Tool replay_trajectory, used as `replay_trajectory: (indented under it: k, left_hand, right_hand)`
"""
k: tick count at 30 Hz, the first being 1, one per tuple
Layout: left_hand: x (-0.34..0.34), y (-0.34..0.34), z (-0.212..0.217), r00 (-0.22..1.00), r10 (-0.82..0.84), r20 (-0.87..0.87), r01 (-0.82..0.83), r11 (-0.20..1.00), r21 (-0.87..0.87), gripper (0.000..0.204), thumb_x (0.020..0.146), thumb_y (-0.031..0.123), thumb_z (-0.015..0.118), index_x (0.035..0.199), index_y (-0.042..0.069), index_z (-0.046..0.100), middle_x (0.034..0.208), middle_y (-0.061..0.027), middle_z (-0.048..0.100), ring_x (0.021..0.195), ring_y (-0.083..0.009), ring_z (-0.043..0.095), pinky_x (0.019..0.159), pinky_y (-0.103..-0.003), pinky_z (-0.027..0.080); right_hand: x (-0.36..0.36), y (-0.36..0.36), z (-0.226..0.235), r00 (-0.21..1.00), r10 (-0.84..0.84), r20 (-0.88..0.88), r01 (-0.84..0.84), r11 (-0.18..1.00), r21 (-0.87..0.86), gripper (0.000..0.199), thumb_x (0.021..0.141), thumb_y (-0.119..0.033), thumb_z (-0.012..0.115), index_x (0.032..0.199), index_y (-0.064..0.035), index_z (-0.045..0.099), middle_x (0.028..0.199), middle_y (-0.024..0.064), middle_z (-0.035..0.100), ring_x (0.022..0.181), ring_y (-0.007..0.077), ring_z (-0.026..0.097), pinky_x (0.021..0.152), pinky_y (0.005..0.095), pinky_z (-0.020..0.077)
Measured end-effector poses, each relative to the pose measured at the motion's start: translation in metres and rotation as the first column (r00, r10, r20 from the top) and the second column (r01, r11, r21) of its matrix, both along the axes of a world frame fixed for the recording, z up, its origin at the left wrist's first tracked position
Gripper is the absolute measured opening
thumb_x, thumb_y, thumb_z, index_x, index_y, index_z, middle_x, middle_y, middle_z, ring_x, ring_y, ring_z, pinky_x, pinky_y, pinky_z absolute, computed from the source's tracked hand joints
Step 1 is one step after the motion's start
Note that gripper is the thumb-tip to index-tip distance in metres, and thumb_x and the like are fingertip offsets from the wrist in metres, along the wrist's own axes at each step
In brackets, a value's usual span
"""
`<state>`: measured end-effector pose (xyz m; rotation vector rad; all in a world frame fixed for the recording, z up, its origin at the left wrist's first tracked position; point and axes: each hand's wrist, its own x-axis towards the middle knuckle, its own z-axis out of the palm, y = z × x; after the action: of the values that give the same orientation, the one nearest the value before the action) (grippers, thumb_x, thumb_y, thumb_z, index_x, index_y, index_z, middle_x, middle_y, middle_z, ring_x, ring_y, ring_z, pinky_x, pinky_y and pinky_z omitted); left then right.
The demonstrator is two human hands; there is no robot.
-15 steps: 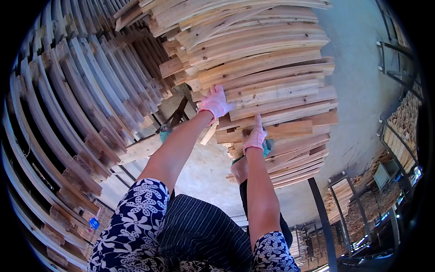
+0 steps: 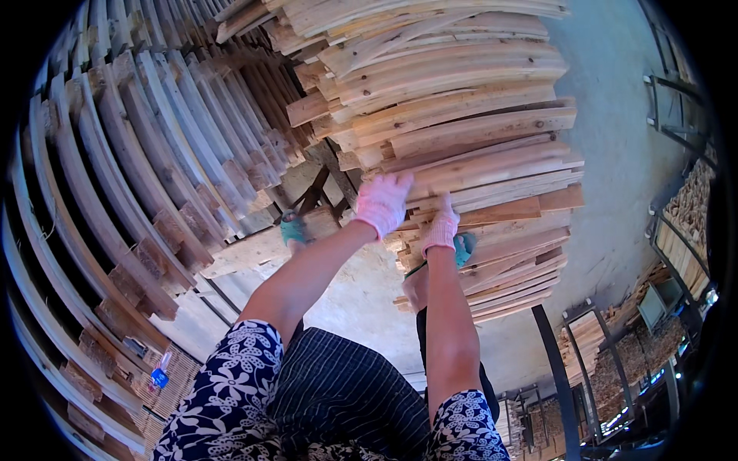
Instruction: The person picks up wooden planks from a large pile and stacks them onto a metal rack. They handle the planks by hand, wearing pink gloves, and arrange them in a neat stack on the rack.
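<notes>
A tall pile of pale, rough-sawn wooden boards (image 2: 469, 100) lies crosswise before me. My left hand (image 2: 384, 203), in a pink knit glove, is closed over the left end of a board (image 2: 492, 167), its fingers slightly blurred. Close beside it on the right, my right hand (image 2: 440, 225), gloved alike, is at the ends of some thinner boards (image 2: 507, 188). One digit lies stretched along the top there; the others are hidden, apparently curled under the wood. Just below rests a flat board (image 2: 503, 212).
Long stacked planks (image 2: 100, 169) fill the left side. My feet, in green sandals (image 2: 292, 229), stand by a wooden beam (image 2: 261, 247) and the lower boards (image 2: 507, 269). Black metal frames (image 2: 676, 88) and more stacked wood (image 2: 580, 346) stand right. A concrete floor (image 2: 607, 207) lies between.
My left hand has come nearer to me and to my right hand, at the board's end. The view has shifted slightly, and more of the left sandal shows.
</notes>
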<state>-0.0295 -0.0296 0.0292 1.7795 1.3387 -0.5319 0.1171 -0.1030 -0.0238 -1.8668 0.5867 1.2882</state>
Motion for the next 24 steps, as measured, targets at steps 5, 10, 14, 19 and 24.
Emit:
replay_trajectory:
  k: [5, 10, 14, 19, 24]
  left_hand:
    - [0.007, 0.014, 0.027, 0.998, -0.058, 0.036, 0.064, 0.980, -0.186, 0.073, 0.083, 0.038, 0.076, 0.147, 0.017, 0.050, 0.142, -0.0174, 0.055, 0.130, -0.0389, 0.055, 0.106, -0.055, 0.046]
    - [0.013, 0.021, 0.006, 0.998, -0.069, 0.002, 0.069, 0.982, -0.177, 0.097, 0.075, 0.051, 0.082, 0.154, 0.013, 0.039, 0.150, -0.0204, 0.046, 0.137, -0.0420, 0.048, 0.111, -0.056, 0.042]
    - [0.018, 0.014, -0.003, 1.000, 0.007, 0.006, -0.006, 0.990, -0.140, 0.111, 0.071, 0.049, 0.086, 0.160, 0.014, 0.029, 0.154, -0.0221, 0.043, 0.141, -0.0432, 0.045, 0.114, -0.054, 0.041]
    - [0.002, 0.020, 0.022, 0.987, 0.005, 0.163, 0.039, 0.964, -0.264, 0.108, 0.071, 0.045, 0.086, 0.160, 0.014, 0.033, 0.149, -0.0240, 0.050, 0.135, -0.0410, 0.052, 0.111, -0.045, 0.046]
    - [0.025, 0.020, 0.136, 0.971, -0.039, 0.234, 0.133, 0.906, -0.401, 0.095, 0.075, 0.056, 0.080, 0.149, 0.006, 0.048, 0.140, -0.0243, 0.057, 0.123, -0.0385, 0.062, 0.104, -0.046, 0.050]
  right_hand:
    - [0.002, -0.017, 0.009, 0.997, -0.069, 0.047, 0.070, 0.997, -0.020, 0.075, 0.097, -0.042, 0.070, 0.155, -0.0149, 0.031, 0.148, 0.0116, 0.052, 0.128, 0.0315, 0.056, 0.098, 0.0536, 0.0496]
    - [-0.004, 0.001, 0.007, 1.000, -0.019, -0.017, 0.020, 0.997, 0.075, 0.081, 0.092, -0.042, 0.076, 0.155, -0.0193, 0.030, 0.147, 0.0083, 0.051, 0.128, 0.0297, 0.055, 0.100, 0.0554, 0.0469]
    - [-0.002, -0.002, 0.004, 1.000, -0.018, 0.003, 0.018, 0.999, 0.036, 0.088, 0.086, -0.040, 0.082, 0.154, -0.0213, 0.030, 0.140, 0.0073, 0.055, 0.121, 0.0281, 0.056, 0.093, 0.0531, 0.0487]
    - [0.011, -0.026, 0.045, 0.998, 0.055, 0.023, -0.056, 0.997, 0.054, 0.080, 0.087, -0.044, 0.081, 0.151, -0.0146, 0.043, 0.126, 0.0074, 0.064, 0.102, 0.0220, 0.065, 0.079, 0.0420, 0.0549]
    - [0.040, -0.045, 0.161, 0.983, 0.160, 0.093, -0.168, 0.981, 0.094, 0.063, 0.091, -0.045, 0.078, 0.134, -0.0040, 0.056, 0.100, 0.0080, 0.066, 0.078, 0.0173, 0.064, 0.063, 0.0328, 0.0530]
